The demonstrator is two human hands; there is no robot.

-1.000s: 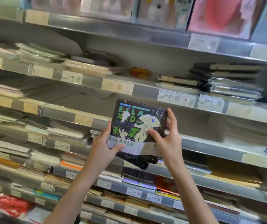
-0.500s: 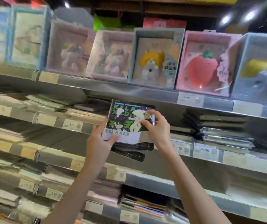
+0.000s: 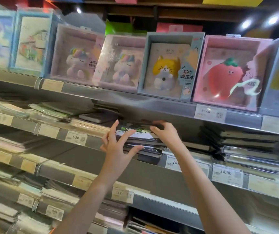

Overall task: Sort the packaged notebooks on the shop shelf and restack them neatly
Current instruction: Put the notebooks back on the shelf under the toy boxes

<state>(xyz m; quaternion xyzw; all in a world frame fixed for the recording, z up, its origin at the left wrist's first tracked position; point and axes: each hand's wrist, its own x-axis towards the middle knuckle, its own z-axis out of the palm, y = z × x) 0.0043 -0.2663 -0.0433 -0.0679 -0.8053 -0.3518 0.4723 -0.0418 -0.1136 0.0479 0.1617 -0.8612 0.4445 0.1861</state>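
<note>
Both hands were up at the shelf (image 3: 194,159), and the step in hand looked like the set-down: a small stack of dark packaged notebooks (image 3: 135,132) was going flat onto the shelf's near lip, about midway along. The left hand (image 3: 116,146) had its fingers spread, thumb tucked under the near left corner of the stack and fingertips up along its left edge, supporting more than squeezing. The right hand (image 3: 165,131) was clamped on the top notebook's far right edge, fingers curled over it. The lowest books in the stack jutted out toward the near side, over a price tag (image 3: 173,163); the pile was not square.

To the right, well apart from the hands, sat another heap of dark notebooks (image 3: 246,146), leaning and uneven. Above, boxed plush-cover notebooks, a cat box (image 3: 169,68) among them, stood in a row.

The next move likely called for pushing the stack farther back, then squaring its edges with flat palms. The slick wrappers could let the top book slide if the grip loosened too soon.
</note>
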